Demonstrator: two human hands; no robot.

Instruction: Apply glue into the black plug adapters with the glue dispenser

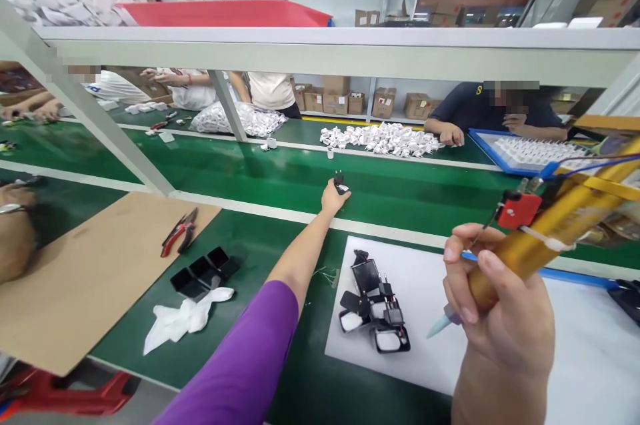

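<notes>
- While the left hand (pixel 332 198) is stretched far forward over the green conveyor belt (pixel 260 178), its fingers close on a small black plug adapter (pixel 341 185) resting on the belt; the step in hand reads as setting down or picking up one piece there.
- Nearer the camera, the right hand (pixel 493 308) has its fingers wrapped tight round a gold glue dispenser (pixel 540 238), pale nozzle pointing down-left above the white sheet (pixel 440 318).
- On that sheet lies a cluster of black adapter housings (pixel 375 308), well apart from the left hand.
- Beyond the belt, co-workers sit by a heap of white parts (pixel 383 138).
- Any next move would call for bringing the left hand back toward the cluster and keeping the nozzle steady.
</notes>
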